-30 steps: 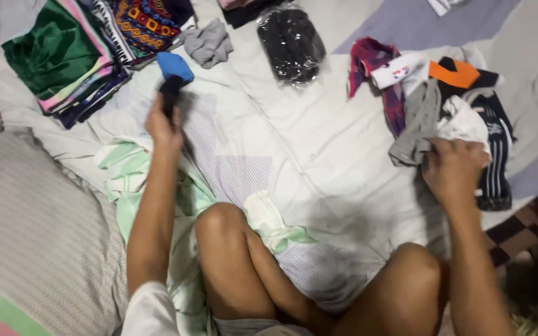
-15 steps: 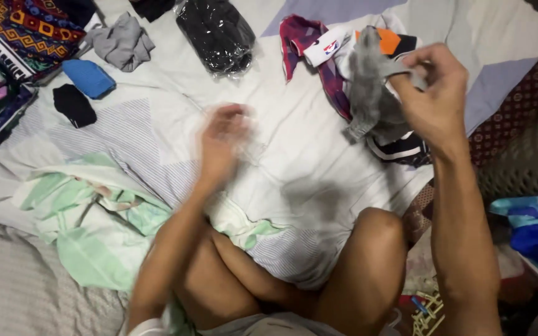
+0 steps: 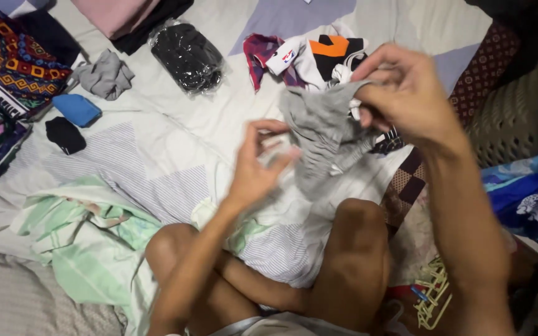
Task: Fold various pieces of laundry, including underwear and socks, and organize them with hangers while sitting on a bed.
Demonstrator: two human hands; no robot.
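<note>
right hand point(image 3: 406, 93) pinches the top edge of a grey garment point(image 3: 325, 134), holding it up over the bed point(image 3: 175, 143); left hand point(image 3: 256, 165) is open, fingers just touching its left side, clothes pile point(image 3: 319, 56) beyond

Home bedroom — bed sheet point(image 3: 157, 155), folded clothes point(image 3: 14, 74), pillow point(image 3: 7, 305).

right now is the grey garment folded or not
Not folded: the grey garment hangs bunched and creased from the right hand.
</note>
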